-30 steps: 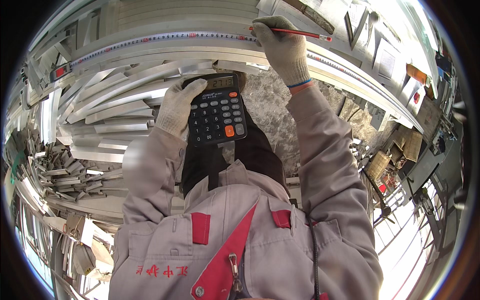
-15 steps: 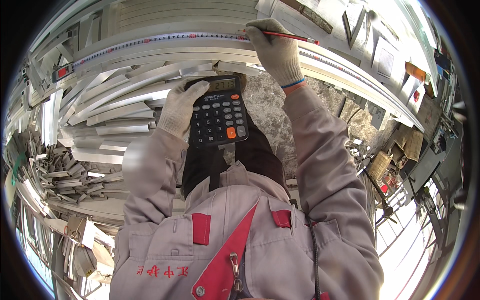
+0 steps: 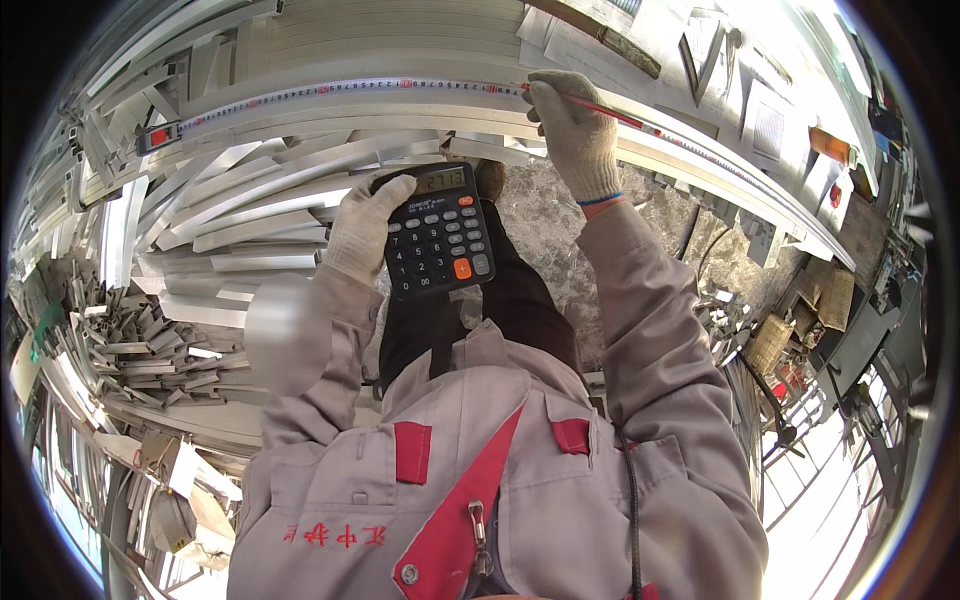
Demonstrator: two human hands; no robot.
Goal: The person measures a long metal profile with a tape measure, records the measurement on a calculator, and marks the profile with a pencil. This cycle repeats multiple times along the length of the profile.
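My left hand (image 3: 362,230), in a white knit glove, grips a black calculator (image 3: 413,243) by its left side, thumb on top near the display. Lit digits show on the display. My right hand (image 3: 578,145), also gloved, pinches a slim red pencil (image 3: 603,108), its tip pointing left at the tape's edge. Under that tip, a white measuring tape (image 3: 370,86) runs along a long pale metal profile (image 3: 450,112). The tape's red and black case (image 3: 158,137) sits at the far left. Part of the tape is hidden behind my right hand.
Stacked metal strips (image 3: 250,215) lie left of my legs, with a heap of short offcuts (image 3: 150,360) nearer. Papers (image 3: 765,125) and an orange-brown object (image 3: 832,145) rest on the surface at the far right. Boxes (image 3: 770,343) stand on the right.
The whole view has shifted a little. My right hand has come slightly nearer, bringing the pencil tip down to the tape, and the pencil slants more. The left hand still holds the calculator.
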